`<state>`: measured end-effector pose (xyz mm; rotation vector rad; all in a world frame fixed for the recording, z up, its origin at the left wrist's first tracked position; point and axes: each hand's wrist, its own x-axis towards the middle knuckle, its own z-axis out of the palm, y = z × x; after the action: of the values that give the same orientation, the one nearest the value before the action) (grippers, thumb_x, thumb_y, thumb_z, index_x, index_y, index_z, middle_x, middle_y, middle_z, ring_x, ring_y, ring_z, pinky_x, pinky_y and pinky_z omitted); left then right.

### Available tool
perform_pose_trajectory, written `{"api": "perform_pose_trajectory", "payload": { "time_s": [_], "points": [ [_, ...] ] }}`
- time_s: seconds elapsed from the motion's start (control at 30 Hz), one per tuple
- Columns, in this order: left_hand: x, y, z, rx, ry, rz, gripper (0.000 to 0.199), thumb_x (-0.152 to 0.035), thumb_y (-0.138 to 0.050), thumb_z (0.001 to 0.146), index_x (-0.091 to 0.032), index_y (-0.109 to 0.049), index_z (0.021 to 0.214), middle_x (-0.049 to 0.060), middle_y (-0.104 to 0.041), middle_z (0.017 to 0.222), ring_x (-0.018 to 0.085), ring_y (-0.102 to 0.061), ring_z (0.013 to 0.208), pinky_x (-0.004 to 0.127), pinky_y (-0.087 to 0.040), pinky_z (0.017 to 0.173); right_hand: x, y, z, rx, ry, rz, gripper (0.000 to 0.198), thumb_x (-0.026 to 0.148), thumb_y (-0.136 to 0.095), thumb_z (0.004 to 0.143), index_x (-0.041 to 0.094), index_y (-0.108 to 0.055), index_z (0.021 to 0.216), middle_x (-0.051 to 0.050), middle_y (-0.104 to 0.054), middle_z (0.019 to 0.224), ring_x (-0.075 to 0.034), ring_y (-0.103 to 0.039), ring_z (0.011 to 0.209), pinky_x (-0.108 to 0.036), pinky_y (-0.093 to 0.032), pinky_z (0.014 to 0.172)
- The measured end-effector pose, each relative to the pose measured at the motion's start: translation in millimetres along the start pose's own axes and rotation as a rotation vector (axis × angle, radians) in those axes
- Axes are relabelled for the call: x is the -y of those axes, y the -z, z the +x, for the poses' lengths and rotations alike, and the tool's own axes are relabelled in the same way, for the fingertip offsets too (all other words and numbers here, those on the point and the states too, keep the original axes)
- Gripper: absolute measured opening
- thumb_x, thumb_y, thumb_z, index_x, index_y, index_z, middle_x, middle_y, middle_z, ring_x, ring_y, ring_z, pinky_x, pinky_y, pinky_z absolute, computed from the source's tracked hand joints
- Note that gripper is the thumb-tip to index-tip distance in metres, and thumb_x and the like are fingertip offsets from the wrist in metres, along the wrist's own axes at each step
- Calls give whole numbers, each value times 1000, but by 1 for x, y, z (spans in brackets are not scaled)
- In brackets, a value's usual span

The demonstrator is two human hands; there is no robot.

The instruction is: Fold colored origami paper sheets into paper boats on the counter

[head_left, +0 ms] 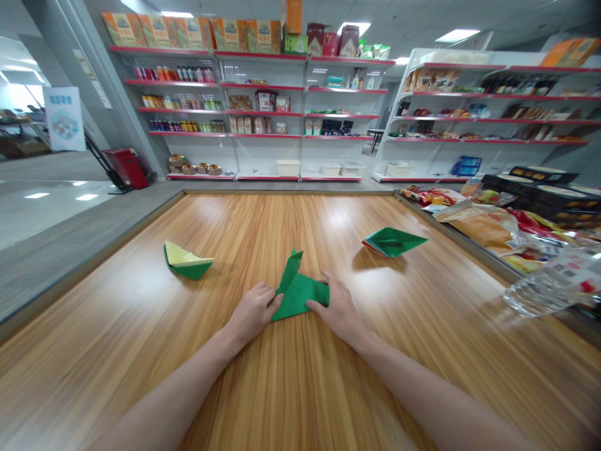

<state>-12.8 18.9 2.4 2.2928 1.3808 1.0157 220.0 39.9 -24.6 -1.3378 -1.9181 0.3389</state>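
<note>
Head view: two hands (256,308) (340,308), one green paper (300,294) in pinched grips, two folded papers (190,268) (398,242)

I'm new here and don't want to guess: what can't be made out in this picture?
All in the head view:
Green paper: right edge partly hidden by the right hand.
Clear bottle: far end cut off by the right picture edge.
Small shelf goods: lettering too small to read.

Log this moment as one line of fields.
left hand: on green paper, left edge; right hand: on its right edge; green paper: folded, flap raised; yellow-green folded paper: table, left; green-topped folded paper: table, right
</note>
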Motion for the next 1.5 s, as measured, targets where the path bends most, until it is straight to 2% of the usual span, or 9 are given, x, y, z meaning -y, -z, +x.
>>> {"api": "perform_pose_trajectory", "payload": {
  "time_s": [0.1,0.27,0.5,0.73,0.9,1.0,1.1,1.23,1.5],
  "points": [
    [6,0,-1,-43,92,-51,36,-37,-52,88,-17,-55,59,0,-51,58,14,-47,55,26,-36,55,-1,0,0,-16,-11,23,75,36,-73,69,20,-40,134,-11,-59,113,-30,-54,107,-49,-43,94],
    [12,1,-2,-35,165,-186,30,-39,-52,88,-15,-63,75,1,-61,63,15,-56,56,25,-41,51,1,2,3,-13,-73,53,76,35,-77,64,18,-44,131,-12,-58,117,-29,-55,108,-47,-44,93],
    [13,6,1,9,24,-519,20,-29,-59,84,-18,-73,93,8,-73,96,24,-66,92,39,-52,83,1,12,6,-38,57,162,24,8,-52,75,22,-69,86,-4,-66,83,-21,-60,81,-36,-49,73],
    [30,2,2,152,-141,-343,37,-6,-50,76,-26,-74,97,4,-71,106,27,-57,116,55,-43,99,4,15,5,87,187,-74,59,-7,-42,62,26,-72,100,-4,-68,102,-23,-57,99,-43,-42,91],
    [22,7,0,98,-95,-288,43,0,-42,71,-21,-75,87,6,-72,102,24,-58,113,50,-45,99,9,17,2,146,265,-142,55,-3,-46,66,23,-69,108,-8,-63,112,-24,-54,106,-45,-40,92],
    [12,9,-1,45,-95,-96,30,-4,-50,73,-20,-74,82,9,-56,130,29,-45,126,52,-38,104,13,19,1,181,287,-173,51,0,-48,67,23,-70,107,-9,-61,114,-26,-51,107,-47,-39,94],
    [10,7,-1,66,-71,-41,43,-6,-50,77,-18,-61,118,12,-38,144,29,-32,135,53,-28,110,20,24,-1,216,299,-209,47,5,-52,68,23,-69,107,-9,-60,115,-27,-50,107,-51,-34,97],
    [18,5,-2,82,-42,-114,71,-8,-50,81,-18,-23,146,15,-45,135,26,-40,128,50,-31,109,31,29,-3,262,304,-241,43,16,-58,68,25,-67,110,-9,-59,116,-30,-48,107,-60,-21,103],
    [22,6,-2,133,-125,21,35,-11,-48,87,-25,-66,114,9,-54,115,22,-53,109,40,-46,95,41,33,-5,201,285,-252,27,25,-64,67,22,-66,94,-7,-61,103,-29,-49,104,-63,-3,107]
  ]
}}
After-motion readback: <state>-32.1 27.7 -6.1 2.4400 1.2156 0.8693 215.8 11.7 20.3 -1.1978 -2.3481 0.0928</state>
